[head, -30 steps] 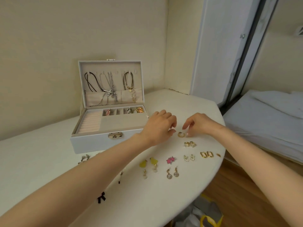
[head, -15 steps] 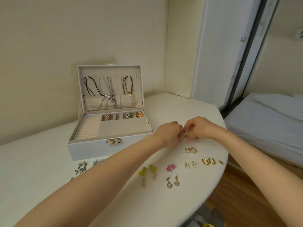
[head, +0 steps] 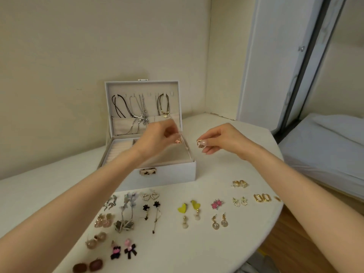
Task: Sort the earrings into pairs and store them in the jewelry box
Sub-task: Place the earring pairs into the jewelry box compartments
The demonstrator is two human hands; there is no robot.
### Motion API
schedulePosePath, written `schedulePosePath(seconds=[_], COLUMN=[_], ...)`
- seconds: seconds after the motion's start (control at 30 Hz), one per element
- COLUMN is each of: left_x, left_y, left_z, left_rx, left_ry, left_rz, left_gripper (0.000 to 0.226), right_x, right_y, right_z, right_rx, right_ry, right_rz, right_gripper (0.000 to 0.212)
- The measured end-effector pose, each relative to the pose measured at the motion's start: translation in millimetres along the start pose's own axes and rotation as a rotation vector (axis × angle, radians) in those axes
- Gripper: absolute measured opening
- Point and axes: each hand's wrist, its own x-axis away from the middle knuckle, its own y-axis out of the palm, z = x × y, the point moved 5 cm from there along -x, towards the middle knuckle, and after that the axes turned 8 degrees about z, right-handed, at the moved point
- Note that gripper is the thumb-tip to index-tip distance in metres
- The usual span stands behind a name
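Obs: the jewelry box [head: 167, 176] stands open at the back of the white table [head: 216, 253]. Its lid is upright, which leaves the tray free for both hands. Necklaces [head: 141, 109] hang from hooks inside the lid.

Right hand [head: 222, 140]: thumb and forefinger pinch a small gold earring [head: 200, 143], held off the table just right of the box. I read this as waiting its turn, so that partner and mate end up in one cell and the pair stays together.

Left hand [head: 157, 134]: it is over the back right compartments of the tray, with the fingers curled down toward a small gold-orange piece [head: 178, 141]. I cannot tell whether the fingertips grip that piece or it already lies in the compartment, because the hand hides the contact.

Remaining stock lies in twos on the table in front of the box. The mates touch or sit just beside each other, and the pairs sit apart: yellow heart drops [head: 189, 206], pink star studs [head: 216, 204], gold rectangular hoops [head: 262, 197] and black bow earrings [head: 130, 251], among others. That spacing makes the matches plain, so I judge the sorting done. Storing is the step in hand, and most of it is left.

Risk, my judgement: the pieces are tiny and held by a fingertip pinch near the table's right edge, so a slip could send one to the floor. The next move calls for lowering the gold earring into the same compartment.
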Motion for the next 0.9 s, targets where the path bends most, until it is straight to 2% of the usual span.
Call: schedulePosePath(seconds=[0.13, 0.3, 0.5, 0.9], left_x=[-5, -13, -28, -38], left_y=[-14, -11, -1, 5], left_z=[-58, -98, -101, -107], left_rx=[-0.05, -0.115, -0.215, -0.254], left_ry=[-0.145, -0.217, -0.095, -0.074], left_rz=[-0.006, 0.052, -0.018, -0.021], left_gripper=[0.005, 0.01, 0.013, 0.011], right_x=[-15, -34, -49, -56], right_y=[25, 44, 68, 71], right_z=[-5, -7, -7, 4], right_rx=[-0.006, -0.013, -0.057, -0.175], right_ry=[-0.015, -0.033, -0.058, -0.034], right_rz=[0.023, 0.104, 0.144, 0.153], right_gripper=[0.018, 0.012, 0.01, 0.009])
